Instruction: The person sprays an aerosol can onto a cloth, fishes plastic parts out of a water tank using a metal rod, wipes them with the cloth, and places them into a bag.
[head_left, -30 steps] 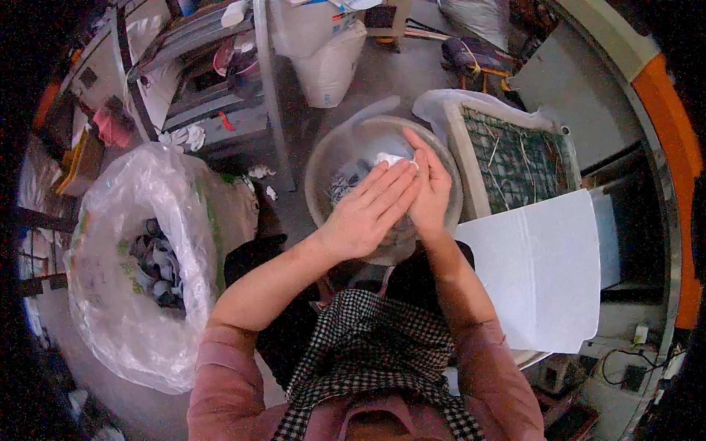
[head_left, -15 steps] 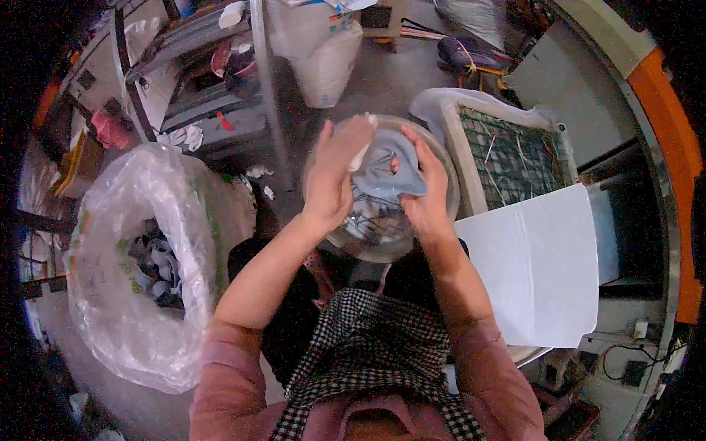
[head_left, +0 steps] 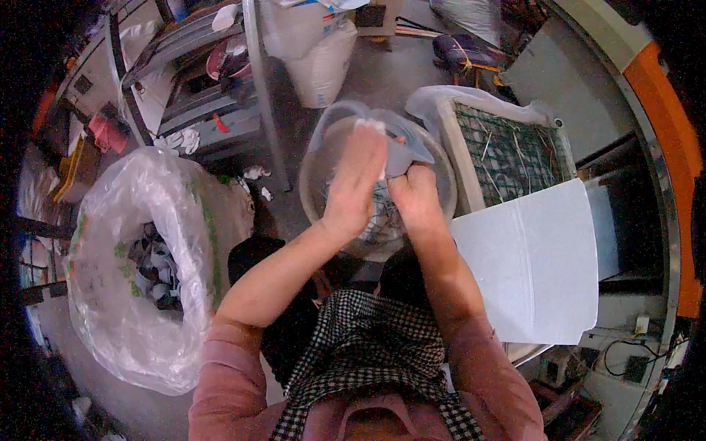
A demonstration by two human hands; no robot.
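Observation:
My right hand (head_left: 414, 189) is closed on a grey-blue, curved plastic-looking piece (head_left: 403, 156), whose exact kind I cannot tell. A pale loop-like part of it shows beyond my fingers, blurred by motion. My left hand (head_left: 354, 176) lies against the near left side of that piece, fingers together, with a white cloth or wipe (head_left: 371, 126) at the fingertips. Below both hands a round, pale basin (head_left: 318, 202) stands between my knees. Thin dark and shiny bits (head_left: 384, 220) lie in it, partly hidden by my hands.
A large clear plastic bag (head_left: 95, 294) with grey pieces (head_left: 154, 268) inside stands on the left. On the right are a white-framed crate with green netting (head_left: 507, 154) and a white board (head_left: 533, 264). White sacks (head_left: 320, 62) and a metal rack (head_left: 206, 110) stand beyond.
My right hand has turned into a fist-like grip and the grey-blue piece has tilted with it. My left hand has moved right, closer to my right hand.

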